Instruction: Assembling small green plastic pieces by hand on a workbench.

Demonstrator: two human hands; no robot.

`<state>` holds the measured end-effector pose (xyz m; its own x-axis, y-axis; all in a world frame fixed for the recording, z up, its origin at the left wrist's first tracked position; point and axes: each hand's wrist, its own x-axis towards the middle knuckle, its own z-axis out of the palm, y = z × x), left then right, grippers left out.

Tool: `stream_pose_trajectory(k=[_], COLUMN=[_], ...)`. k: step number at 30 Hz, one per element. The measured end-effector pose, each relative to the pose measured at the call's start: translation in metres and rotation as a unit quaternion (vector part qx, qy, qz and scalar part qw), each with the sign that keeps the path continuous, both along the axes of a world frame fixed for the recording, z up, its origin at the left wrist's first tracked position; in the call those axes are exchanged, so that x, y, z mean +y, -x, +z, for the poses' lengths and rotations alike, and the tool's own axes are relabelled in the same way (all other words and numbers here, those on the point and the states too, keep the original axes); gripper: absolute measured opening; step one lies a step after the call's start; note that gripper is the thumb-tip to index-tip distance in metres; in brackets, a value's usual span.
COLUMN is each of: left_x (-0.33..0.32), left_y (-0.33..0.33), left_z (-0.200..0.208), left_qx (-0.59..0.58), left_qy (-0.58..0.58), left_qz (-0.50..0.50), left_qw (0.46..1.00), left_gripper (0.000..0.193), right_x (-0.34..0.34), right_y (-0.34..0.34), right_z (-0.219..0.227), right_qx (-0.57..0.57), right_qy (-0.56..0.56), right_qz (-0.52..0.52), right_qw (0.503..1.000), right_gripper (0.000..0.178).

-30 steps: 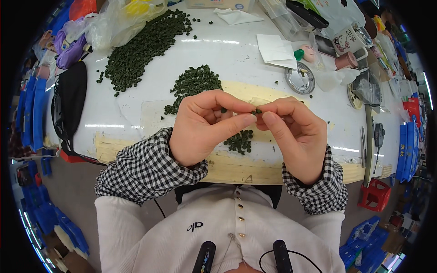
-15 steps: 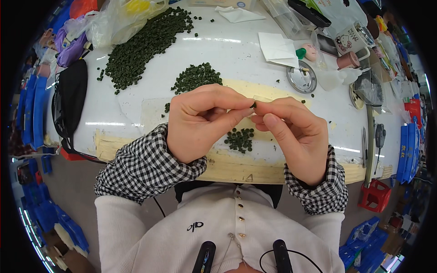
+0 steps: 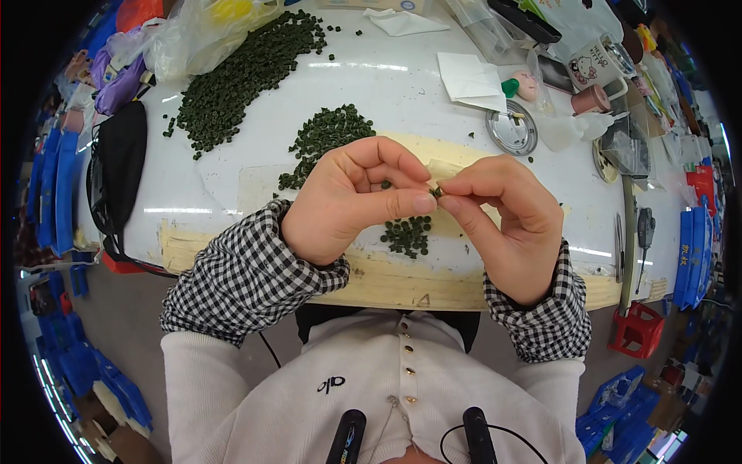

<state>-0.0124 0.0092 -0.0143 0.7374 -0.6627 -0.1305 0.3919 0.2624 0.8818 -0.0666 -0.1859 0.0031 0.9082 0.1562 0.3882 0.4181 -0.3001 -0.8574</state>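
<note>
My right hand (image 3: 510,224) pinches a tiny dark green part (image 3: 437,192) between thumb and index finger. Close against it, my left hand (image 3: 340,201) has its index finger raised off the thumb, and its other fingers curl behind. Another small green round piece (image 3: 386,185) shows in the gap of the left hand; it seems to rest against the curled fingers. Below the hands lies a small group of green round pieces (image 3: 407,236). Beyond the left hand is a medium heap of green pieces (image 3: 332,131).
A large heap of green pieces (image 3: 247,81) spreads at the far left beside a clear plastic bag (image 3: 182,46). A black face mask (image 3: 124,166) lies left. At right are a round metal lid (image 3: 512,128), white tissue (image 3: 471,77), a mug (image 3: 595,66) and tweezers (image 3: 618,247).
The left index finger has lifted away from the thumb, opening a gap. The hands have shifted slightly, and the part at the fingertips sits a little lower and further right.
</note>
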Motion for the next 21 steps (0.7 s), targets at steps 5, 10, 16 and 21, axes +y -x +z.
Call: stream_pose_trajectory(k=[5, 10, 16, 21], left_x=[0.002, 0.005, 0.002, 0.001], left_y=[-0.001, 0.001, 0.003, 0.006], left_z=[0.000, 0.009, 0.007, 0.009], left_qx=[-0.011, -0.070, -0.044, -0.103], left_qy=[-0.041, -0.126, -0.090, -0.096], left_qz=[-0.024, -0.001, 0.026, 0.045], left_qw=[0.999, 0.990, 0.995, 0.989], left_gripper=[0.012, 0.011, 0.012, 0.014], right_x=[0.001, 0.002, 0.003, 0.002], right_y=[0.001, -0.001, 0.000, 0.001], right_z=[0.002, 0.005, 0.005, 0.000], right_qx=[-0.030, -0.070, -0.097, -0.055], right_qy=[0.032, 0.099, 0.132, 0.084], right_qz=[-0.015, -0.034, -0.054, -0.035], right_qw=[0.999, 0.992, 0.985, 0.994], right_gripper=[0.014, 0.013, 0.013, 0.013])
